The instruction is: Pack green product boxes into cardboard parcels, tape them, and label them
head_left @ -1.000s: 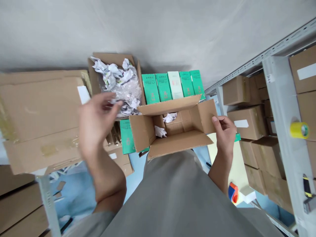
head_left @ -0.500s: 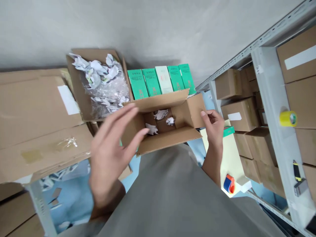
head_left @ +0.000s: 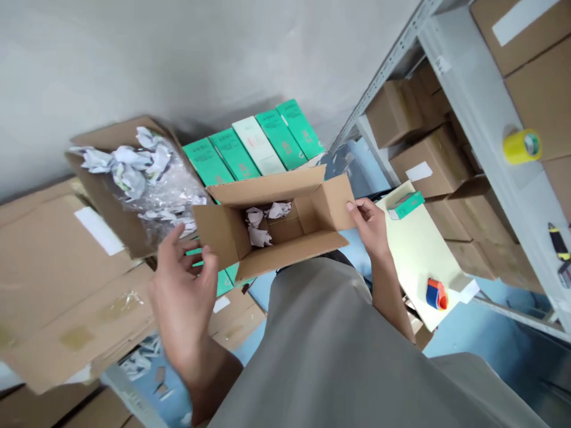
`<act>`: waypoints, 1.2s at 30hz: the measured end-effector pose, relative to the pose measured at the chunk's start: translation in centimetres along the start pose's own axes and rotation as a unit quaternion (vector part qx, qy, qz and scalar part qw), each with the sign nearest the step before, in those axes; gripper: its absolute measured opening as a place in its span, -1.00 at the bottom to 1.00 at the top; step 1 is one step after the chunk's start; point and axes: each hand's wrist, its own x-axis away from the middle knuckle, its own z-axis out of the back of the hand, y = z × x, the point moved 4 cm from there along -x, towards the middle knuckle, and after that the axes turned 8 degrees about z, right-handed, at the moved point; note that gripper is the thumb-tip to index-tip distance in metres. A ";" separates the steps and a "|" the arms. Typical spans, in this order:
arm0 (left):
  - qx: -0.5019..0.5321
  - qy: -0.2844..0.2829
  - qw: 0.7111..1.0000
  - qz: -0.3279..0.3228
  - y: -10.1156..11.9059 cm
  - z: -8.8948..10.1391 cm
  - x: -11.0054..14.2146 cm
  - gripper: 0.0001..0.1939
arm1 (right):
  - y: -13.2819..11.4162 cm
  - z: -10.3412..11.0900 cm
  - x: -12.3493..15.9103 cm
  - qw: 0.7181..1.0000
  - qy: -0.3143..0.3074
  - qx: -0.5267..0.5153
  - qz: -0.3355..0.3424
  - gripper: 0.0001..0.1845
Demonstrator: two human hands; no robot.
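Observation:
An open cardboard box (head_left: 292, 258) with its flaps spread is in front of my body. Several crumpled pieces of paper (head_left: 260, 236) lie inside it, bunched toward its left end. My right hand (head_left: 371, 224) pinches the right flap between thumb and fingers. Off the left end, my left hand (head_left: 185, 291) is apart from the box, its fingers curved and spread with nothing between them. Behind that hand stands a larger carton (head_left: 96, 196) filled with crumpled paper (head_left: 134, 166) and clear plastic wrap.
Green boxes (head_left: 243, 154) and a white box (head_left: 259, 145) line the wall. A big closed carton (head_left: 53, 267) sits at left. On the right, a pale table (head_left: 410, 249) bears a tape dispenser (head_left: 436, 294); a metal shelf holds cartons (head_left: 439, 157) and yellow tape (head_left: 521, 146).
My left hand has drawn back left from above the box. The papers inside now lie closer together at the left end. My right hand stays on the flap; the view has tilted.

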 end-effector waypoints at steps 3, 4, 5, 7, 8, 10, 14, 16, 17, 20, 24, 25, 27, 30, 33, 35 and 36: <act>-0.085 0.012 0.996 -0.034 2.1 -0.1 -1.0 -0.24 | 0.9 0.3 2.7 0.998 0.001 -0.040 -0.048 -0.34; -0.085 0.010 0.995 -0.053 3.1 -0.2 -1.2 -0.25 | 1.3 0.6 3.5 0.996 0.002 -0.057 -0.063 -0.34; -0.078 0.006 0.994 -0.072 4.2 -0.5 -1.1 -0.26 | 1.8 1.1 4.4 0.995 0.007 -0.073 -0.075 -0.33; -0.053 -0.014 0.992 -0.111 6.9 -1.4 -0.2 -0.27 | 2.9 3.2 5.8 0.991 0.034 -0.092 -0.091 -0.35; -0.037 -0.027 0.991 -0.129 8.3 -2.1 0.6 -0.29 | 3.6 4.7 6.4 0.989 0.057 -0.093 -0.096 -0.37; -0.006 -0.063 0.984 -0.166 11.3 -4.1 2.7 -0.34 | 5.3 8.4 7.8 0.985 0.111 -0.086 -0.104 -0.40; 0.028 -0.156 0.961 -0.225 16.2 -10.0 7.9 -0.45 | 10.0 16.3 11.0 0.964 0.214 -0.098 -0.123 -0.42; 0.034 -0.198 0.948 -0.248 18.0 -13.7 10.6 -0.47 | 12.8 19.6 12.6 0.954 0.247 -0.110 -0.132 -0.42; 0.032 -0.217 0.941 -0.258 18.7 -15.7 11.9 -0.48 | 14.3 21.1 13.3 0.950 0.259 -0.111 -0.137 -0.41; 0.009 -0.273 0.921 -0.276 20.5 -22.1 16.1 -0.48 | 18.5 25.5 15.3 0.940 0.285 -0.100 -0.161 -0.37; -0.015 -0.330 0.902 -0.277 22.5 -31.5 20.9 -0.43 | 22.7 32.4 18.2 0.928 0.312 -0.062 -0.192 -0.37; -0.022 -0.341 0.899 -0.275 23.0 -34.0 21.9 -0.41 | 23.4 34.4 19.1 0.924 0.324 -0.050 -0.197 -0.39; -0.045 -0.362 0.890 -0.273 23.9 -38.8 23.7 -0.39 | 24.5 38.2 21.2 0.912 0.354 -0.031 -0.204 -0.44; -0.093 -0.385 0.880 -0.261 24.8 -45.2 25.9 -0.40 | 25.8 42.8 24.1 0.893 0.402 -0.028 -0.200 -0.49; -0.092 -0.406 0.877 -0.241 25.1 -49.9 27.7 -0.42 | 27.1 45.4 25.8 0.876 0.437 -0.013 -0.205 -0.52; -0.073 -0.429 0.872 -0.226 25.0 -52.2 28.6 -0.44 | 28.2 46.1 26.2 0.872 0.435 0.006 -0.225 -0.52; -0.067 -0.437 0.869 -0.222 25.0 -53.1 28.9 -0.45 | 28.7 46.2 26.2 0.873 0.428 0.008 -0.232 -0.52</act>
